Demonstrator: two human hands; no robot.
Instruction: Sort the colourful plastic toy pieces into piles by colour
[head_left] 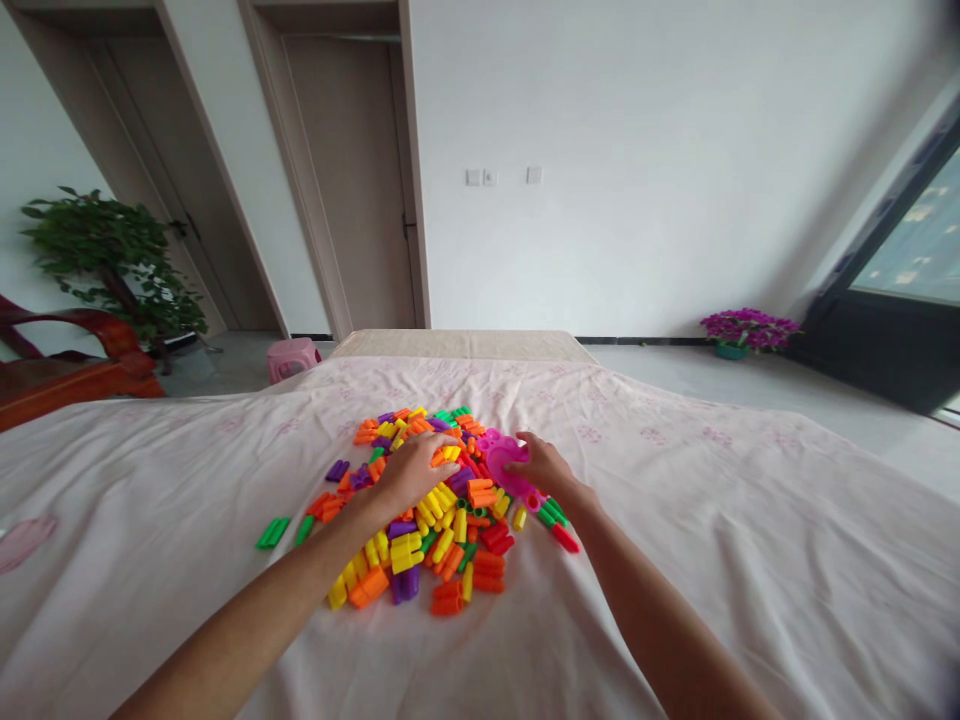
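My left hand (pixel 416 470) is over the pile of bullet-shaped plastic building blocks (pixel 442 508), its fingers and thumb closed around an orange and yellow block (pixel 448 455). On the right side of the pile, my right hand (pixel 545 466) grips a pink plastic piece (pixel 504 468) with a curved outline and round sockets along its edge. Below that hand lie a green block (pixel 553 512) and a red block (pixel 565 538); whether they join the pink piece I cannot tell. Orange, yellow, purple, red and green blocks lie jumbled between my forearms.
A pale flowered cloth (pixel 675 560) with folds covers the surface under the blocks. Loose green blocks (pixel 272 533) lie left of the pile. Beyond stand a pink stool (pixel 292 358), a wooden armchair (pixel 90 350), a leafy plant (pixel 112 250) and purple flowers (pixel 750 328).
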